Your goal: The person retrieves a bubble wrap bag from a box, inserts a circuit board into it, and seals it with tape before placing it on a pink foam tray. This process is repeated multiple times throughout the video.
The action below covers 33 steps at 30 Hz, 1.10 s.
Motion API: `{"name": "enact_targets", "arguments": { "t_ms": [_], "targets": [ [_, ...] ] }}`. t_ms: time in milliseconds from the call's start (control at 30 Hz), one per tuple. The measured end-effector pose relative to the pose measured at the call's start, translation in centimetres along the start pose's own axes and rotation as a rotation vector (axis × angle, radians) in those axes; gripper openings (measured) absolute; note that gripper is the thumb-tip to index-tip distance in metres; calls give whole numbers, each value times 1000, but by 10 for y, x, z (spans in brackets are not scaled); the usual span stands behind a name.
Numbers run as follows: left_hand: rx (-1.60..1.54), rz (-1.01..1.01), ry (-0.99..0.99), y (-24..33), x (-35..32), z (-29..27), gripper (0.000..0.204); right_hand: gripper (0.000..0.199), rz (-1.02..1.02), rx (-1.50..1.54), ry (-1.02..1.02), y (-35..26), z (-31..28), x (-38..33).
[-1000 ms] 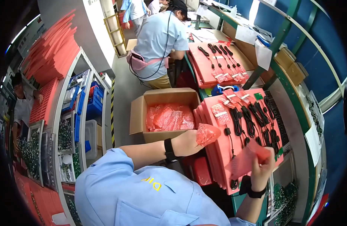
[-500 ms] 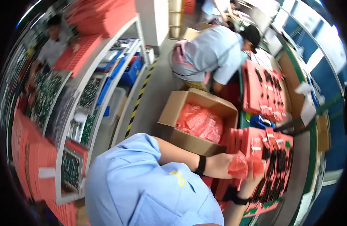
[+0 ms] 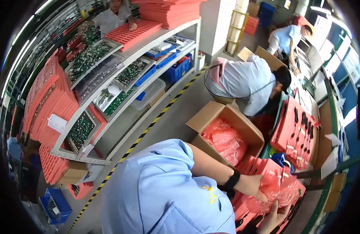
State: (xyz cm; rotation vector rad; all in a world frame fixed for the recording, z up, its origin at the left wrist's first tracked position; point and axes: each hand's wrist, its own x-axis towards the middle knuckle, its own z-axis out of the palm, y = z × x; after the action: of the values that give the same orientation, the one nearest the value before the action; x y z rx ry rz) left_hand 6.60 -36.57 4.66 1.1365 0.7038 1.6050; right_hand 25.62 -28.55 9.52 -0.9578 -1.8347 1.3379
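My left hand [image 3: 253, 185], with a black band on its wrist, grips a pink bubble-wrap bag [image 3: 279, 191] from the left. From below, my right hand [image 3: 274, 217] holds the same bag. The bag hangs over red trays [image 3: 262, 165] at the bench edge. An open cardboard box [image 3: 211, 117] with more pink bubble-wrap bags [image 3: 226, 139] stands just left of my hands.
Another red tray [image 3: 285, 124] with black tools lies beyond. A person in a light shirt [image 3: 246, 82] bends over the bench behind the box. Metal shelves [image 3: 121, 89] with trays of parts and stacked red trays [image 3: 51, 101] line the left. A yellow-black floor line [image 3: 148, 130] runs between.
The view has swung left, and the shelves now fill the left side. My hands have come together on the pink bag, with the right hand closing in from below.
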Motion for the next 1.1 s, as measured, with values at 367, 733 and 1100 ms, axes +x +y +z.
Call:
{"name": "enact_targets", "arguments": {
  "t_ms": [367,733,1100],
  "targets": [
    [-250,-538,-47,-13,144,-91,46,20,-55,-173,104,27,-5,139],
    [-362,-809,-42,-102,309,-141,49,16,251,-990,366,191,-154,303],
    [-319,-914,-194,-138,382,-120,34,10,69,20,659,142,-141,235]
  ]
}}
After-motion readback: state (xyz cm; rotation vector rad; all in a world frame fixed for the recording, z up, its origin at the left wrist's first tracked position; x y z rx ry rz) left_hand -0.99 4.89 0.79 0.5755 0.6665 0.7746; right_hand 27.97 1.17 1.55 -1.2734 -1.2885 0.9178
